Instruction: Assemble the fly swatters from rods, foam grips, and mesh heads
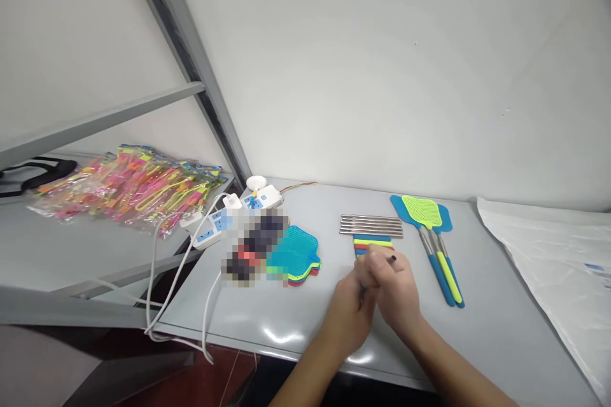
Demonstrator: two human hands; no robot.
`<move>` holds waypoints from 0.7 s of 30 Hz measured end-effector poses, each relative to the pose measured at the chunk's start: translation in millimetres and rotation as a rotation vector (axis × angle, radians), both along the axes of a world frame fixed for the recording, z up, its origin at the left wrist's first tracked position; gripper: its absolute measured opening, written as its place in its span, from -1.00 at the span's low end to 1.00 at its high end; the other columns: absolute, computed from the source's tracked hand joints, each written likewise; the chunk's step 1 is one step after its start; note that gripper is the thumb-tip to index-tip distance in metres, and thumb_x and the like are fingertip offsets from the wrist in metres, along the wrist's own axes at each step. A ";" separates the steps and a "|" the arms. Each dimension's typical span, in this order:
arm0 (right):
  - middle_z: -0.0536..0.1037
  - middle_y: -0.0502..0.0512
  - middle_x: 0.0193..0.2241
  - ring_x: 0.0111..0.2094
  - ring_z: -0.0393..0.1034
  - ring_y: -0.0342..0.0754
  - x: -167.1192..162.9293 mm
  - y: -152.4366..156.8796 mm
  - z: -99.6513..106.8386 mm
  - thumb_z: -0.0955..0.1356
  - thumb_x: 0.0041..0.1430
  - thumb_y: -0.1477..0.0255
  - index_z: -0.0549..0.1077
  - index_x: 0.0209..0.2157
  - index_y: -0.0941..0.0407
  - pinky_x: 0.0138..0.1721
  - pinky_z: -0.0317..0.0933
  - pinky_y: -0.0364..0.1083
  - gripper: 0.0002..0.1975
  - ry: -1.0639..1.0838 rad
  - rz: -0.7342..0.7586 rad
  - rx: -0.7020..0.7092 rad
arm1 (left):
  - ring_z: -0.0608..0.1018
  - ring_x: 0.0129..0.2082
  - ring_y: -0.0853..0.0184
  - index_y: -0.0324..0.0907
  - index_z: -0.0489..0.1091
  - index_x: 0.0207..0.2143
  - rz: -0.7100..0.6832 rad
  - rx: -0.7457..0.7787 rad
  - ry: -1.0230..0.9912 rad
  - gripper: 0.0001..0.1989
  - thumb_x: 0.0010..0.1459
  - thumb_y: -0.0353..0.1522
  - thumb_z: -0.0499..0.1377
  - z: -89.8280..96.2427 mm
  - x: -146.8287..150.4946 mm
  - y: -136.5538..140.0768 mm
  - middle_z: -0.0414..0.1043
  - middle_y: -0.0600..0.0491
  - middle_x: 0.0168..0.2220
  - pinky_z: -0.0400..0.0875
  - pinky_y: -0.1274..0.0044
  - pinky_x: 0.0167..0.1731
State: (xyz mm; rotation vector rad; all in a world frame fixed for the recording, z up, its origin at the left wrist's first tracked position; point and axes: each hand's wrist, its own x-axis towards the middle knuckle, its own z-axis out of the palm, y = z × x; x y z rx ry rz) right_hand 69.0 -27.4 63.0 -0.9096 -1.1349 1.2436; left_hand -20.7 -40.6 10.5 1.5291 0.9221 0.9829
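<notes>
My left hand and my right hand are pressed together over the front middle of the table, both closed. From the right fist pokes the dark end of a thin rod. What the left fingers wrap is mostly covered; only a small bluish bit shows below them. Just beyond my hands lie several blue, yellow-green and red handles, partly hidden. Behind these is a row of shiny metal rods. Fly swatter heads, teal on top, are stacked to the left. Assembled fly swatters lie to the right.
White power strips with cables occupy the table's left end, beside a pixelated item. Colourful bagged goods lie on the left shelf by a metal frame post. White plastic sheeting covers the right end.
</notes>
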 end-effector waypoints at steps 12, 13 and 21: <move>0.02 -0.13 -0.66 -0.60 -0.12 -0.19 -9.1 2.2 -10.4 0.20 0.32 0.21 0.03 -0.62 0.07 -0.56 -0.18 -0.11 -0.54 -0.165 0.046 0.008 | 0.49 -0.29 0.27 -0.22 0.44 -0.10 0.098 0.011 -0.006 -0.75 0.24 -0.41 0.04 -4.4 2.1 3.0 0.52 -0.05 -0.22 0.40 0.55 -0.32; 0.02 -0.13 -0.67 -0.60 -0.12 -0.19 -8.1 2.0 -11.9 0.20 0.32 0.21 0.03 -0.62 0.07 -0.56 -0.18 -0.11 -0.54 -0.165 0.043 0.008 | 0.49 -0.30 0.27 -0.22 0.44 -0.10 0.086 0.003 -0.014 -0.75 0.23 -0.42 0.04 -4.6 1.9 2.7 0.51 -0.04 -0.23 0.40 0.55 -0.32; 0.03 -0.12 -0.67 -0.60 -0.11 -0.19 -4.9 1.1 -20.3 0.20 0.31 0.21 0.04 -0.63 0.07 -0.55 -0.16 -0.11 -0.54 -0.153 0.016 -0.025 | 0.50 -0.29 0.26 -0.20 0.40 -0.06 0.055 -0.012 -0.064 -0.73 0.23 -0.43 0.03 -2.0 2.1 1.4 0.50 -0.04 -0.23 0.40 0.52 -0.31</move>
